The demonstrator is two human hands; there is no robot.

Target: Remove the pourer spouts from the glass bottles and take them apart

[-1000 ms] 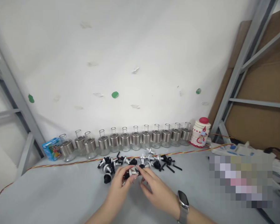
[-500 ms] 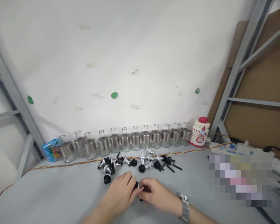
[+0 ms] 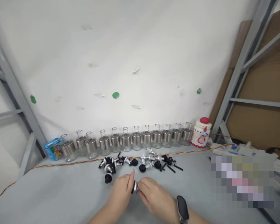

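While the left hand (image 3: 120,189) curls closed on the black end of a spout (image 3: 135,187), I see the right hand (image 3: 156,196) pinching its silver side with bent fingers. The spout sits between both hands, on the near side of the loose parts (image 3: 142,168) and glass bottles (image 3: 126,138); I cannot tell whether it touches the table (image 3: 60,189).

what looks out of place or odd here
Nothing looks spilled. A red-and-yellow wire runs loose across the table in front of the glass bottles, where it might snag something. The white jar with a red lid also looks odd, ending a row of matching bottles.
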